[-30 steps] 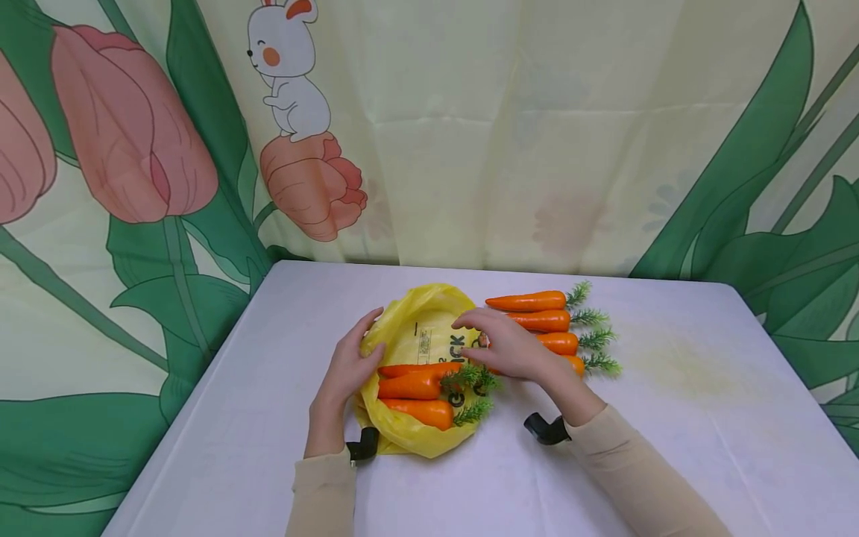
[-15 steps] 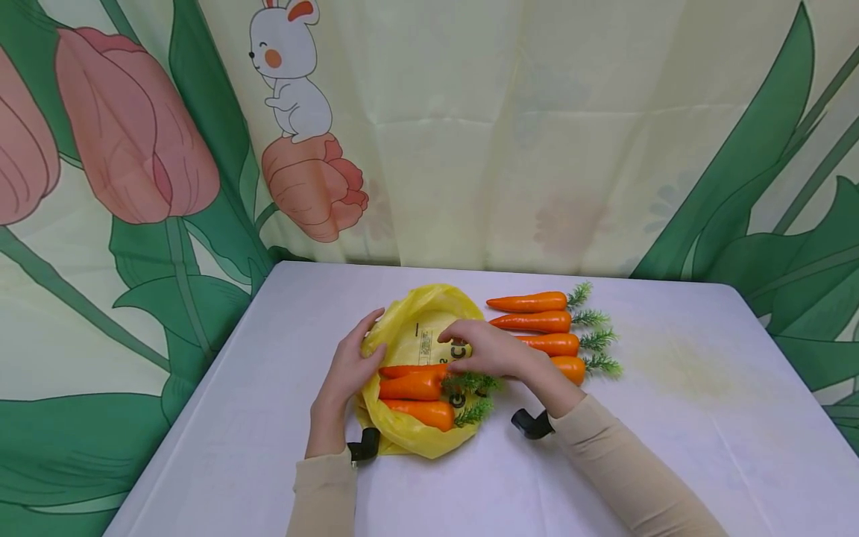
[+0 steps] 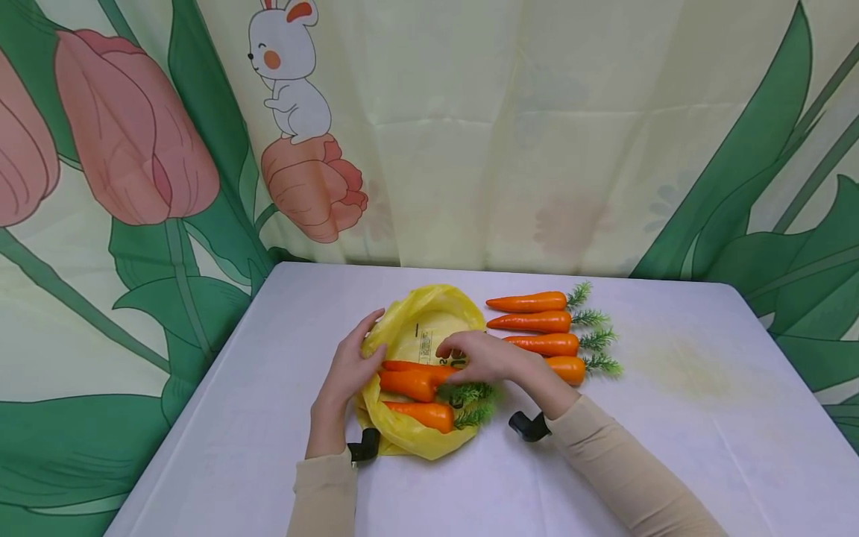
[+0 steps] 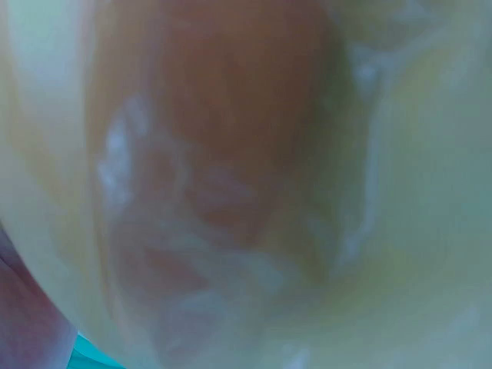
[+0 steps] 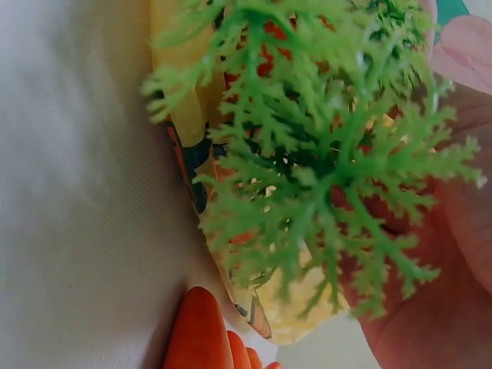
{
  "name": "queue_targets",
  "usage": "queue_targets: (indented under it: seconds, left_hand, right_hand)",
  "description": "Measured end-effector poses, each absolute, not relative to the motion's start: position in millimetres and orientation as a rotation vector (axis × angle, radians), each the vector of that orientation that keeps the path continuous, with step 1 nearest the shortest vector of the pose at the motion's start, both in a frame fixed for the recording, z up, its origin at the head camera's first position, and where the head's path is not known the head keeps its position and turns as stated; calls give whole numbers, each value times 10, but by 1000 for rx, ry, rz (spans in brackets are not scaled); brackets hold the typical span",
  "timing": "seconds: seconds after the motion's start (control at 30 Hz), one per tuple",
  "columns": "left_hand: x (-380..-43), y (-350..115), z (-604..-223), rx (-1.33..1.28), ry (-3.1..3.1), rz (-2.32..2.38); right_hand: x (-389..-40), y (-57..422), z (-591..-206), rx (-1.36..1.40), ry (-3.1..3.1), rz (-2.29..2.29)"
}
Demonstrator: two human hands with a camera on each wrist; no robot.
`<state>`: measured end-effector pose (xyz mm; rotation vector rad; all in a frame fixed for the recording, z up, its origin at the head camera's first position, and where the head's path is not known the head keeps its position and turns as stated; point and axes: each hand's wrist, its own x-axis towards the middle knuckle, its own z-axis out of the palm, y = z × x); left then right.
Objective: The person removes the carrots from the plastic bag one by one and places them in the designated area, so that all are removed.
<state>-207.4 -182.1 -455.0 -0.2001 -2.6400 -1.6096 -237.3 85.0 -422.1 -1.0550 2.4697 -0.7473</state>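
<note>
A yellow plastic bag (image 3: 429, 446) lies with its mouth open in the head view, lettering printed inside. Orange carrots (image 3: 420, 416) with leafy green tops lie in it. My left hand (image 3: 349, 365) holds the bag's left rim, thumb at the opening. In the left wrist view the blurred bag film (image 4: 430, 192) fills nearly everything. My right hand (image 3: 486, 356) reaches into the bag from the right, its thumb and fingers around the thick end of the upper carrot (image 3: 409, 366). Beside its palm, green leaves (image 5: 330, 169) cover much of the right wrist view; its fingertips are hidden there.
Several more carrots (image 3: 537, 322) lie in a column on the white table (image 3: 644, 462), right of the bag and behind my right forearm. Black wrist devices (image 3: 529, 426) stick out inward from both wrists. A printed curtain (image 3: 443, 149) hangs behind the table.
My right hand has moved left and slightly down, from the bag's right rim to the upper carrot. The carrots in the bag have shifted slightly. My left hand stays put.
</note>
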Motion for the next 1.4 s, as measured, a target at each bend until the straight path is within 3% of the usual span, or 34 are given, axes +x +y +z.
queue_targets:
  seconds: [0.67, 1.13, 1.4]
  left_hand:
    - [-2064, -1813, -4530, -166, -2648, -1618]
    - [-2072, -1812, -4530, -161, -2659, -1617]
    - [-2072, -1825, -4538, -183, -2639, -1628]
  right_hand:
    - [-2396, 868, -4240, -1045, 2436, -694]
    - [-2404, 906, -4143, -866, 2421, -826]
    - [-2446, 915, -4106, -1007, 2464, -794]
